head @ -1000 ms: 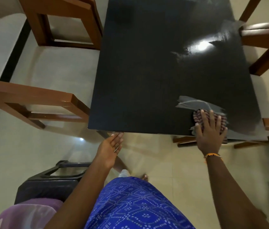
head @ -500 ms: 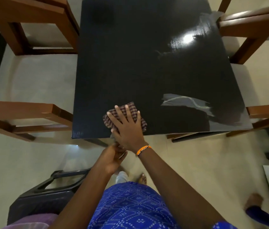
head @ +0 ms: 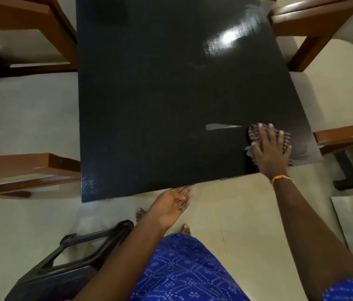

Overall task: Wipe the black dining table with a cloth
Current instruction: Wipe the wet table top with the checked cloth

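The black dining table (head: 162, 101) fills the middle of the head view, its near edge running just in front of me. A checked reddish cloth (head: 256, 132) lies flat on its near right corner. My right hand (head: 269, 148), with an orange band on the wrist, presses on the cloth with fingers spread and straight. My left hand (head: 174, 202) is cupped palm up just below the table's near edge, fingers straight, holding nothing. A pale wet streak (head: 221, 126) shows on the table left of the cloth.
Brown wooden chairs stand at the far left (head: 26, 25), near left (head: 26, 168), far right (head: 314, 16) and near right (head: 347, 135). A black plastic chair (head: 67, 263) is behind me on the left. My bare feet (head: 185, 230) stand on pale floor tiles.
My right hand has swept the cloth from the table's near left part back to the near right corner. My left hand stays cupped at the near edge.
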Tool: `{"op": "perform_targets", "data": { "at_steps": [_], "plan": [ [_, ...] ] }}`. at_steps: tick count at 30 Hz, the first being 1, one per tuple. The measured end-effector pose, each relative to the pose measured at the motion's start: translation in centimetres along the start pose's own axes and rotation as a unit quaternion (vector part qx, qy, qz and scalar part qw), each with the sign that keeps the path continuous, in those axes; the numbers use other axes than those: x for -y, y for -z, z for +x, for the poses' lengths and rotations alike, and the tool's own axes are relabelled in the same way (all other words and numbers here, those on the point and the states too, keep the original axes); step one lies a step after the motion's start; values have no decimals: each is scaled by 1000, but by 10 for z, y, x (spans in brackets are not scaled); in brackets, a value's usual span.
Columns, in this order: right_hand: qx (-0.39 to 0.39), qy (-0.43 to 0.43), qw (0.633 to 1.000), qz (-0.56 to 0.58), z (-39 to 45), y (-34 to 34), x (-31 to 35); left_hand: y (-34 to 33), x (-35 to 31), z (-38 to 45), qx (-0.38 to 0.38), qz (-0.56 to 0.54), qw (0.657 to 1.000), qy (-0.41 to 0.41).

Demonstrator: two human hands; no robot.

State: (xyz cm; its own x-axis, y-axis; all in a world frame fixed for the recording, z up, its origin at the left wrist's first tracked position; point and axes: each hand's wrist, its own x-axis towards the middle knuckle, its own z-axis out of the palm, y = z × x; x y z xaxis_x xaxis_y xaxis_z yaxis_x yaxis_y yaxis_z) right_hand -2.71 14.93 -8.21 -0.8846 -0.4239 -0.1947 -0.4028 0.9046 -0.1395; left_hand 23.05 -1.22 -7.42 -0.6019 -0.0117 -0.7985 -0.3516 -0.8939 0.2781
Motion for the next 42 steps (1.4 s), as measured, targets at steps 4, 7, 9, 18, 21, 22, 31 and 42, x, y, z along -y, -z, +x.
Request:
{"op": "perform_targets", "data": {
  "at_steps": [4, 7, 9, 18, 21, 22, 31, 42],
  "plan": [
    [-39, -100, 994, 33, 0, -7, 20, 0, 0, 3, 10, 10, 1000, 17],
    [-58, -107, 992, 32, -7, -18, 61, -1, -1, 2, 9, 21, 1000, 20],
    [-48, -56, 997, 20, -12, -22, 91, -2, 0, 2, 1, 24, 1000, 19],
    [41, 352, 935, -7, -44, -44, 207, -32, 15, 9, -78, -15, 997, -14],
    [44, 424, 904, -43, -23, -37, 183, -50, 22, 11, -69, -20, 997, -34],
    [42, 433, 899, -48, -15, -34, 172, -56, 25, 13, -64, -18, 997, -39],
    [-7, 234, 972, -18, 65, 11, 2, -116, 56, 39, -33, 21, 998, -41],
    [-30, 91, 994, 46, 85, 37, -150, -151, 65, 62, -10, 55, 998, -41]
  ]
}}
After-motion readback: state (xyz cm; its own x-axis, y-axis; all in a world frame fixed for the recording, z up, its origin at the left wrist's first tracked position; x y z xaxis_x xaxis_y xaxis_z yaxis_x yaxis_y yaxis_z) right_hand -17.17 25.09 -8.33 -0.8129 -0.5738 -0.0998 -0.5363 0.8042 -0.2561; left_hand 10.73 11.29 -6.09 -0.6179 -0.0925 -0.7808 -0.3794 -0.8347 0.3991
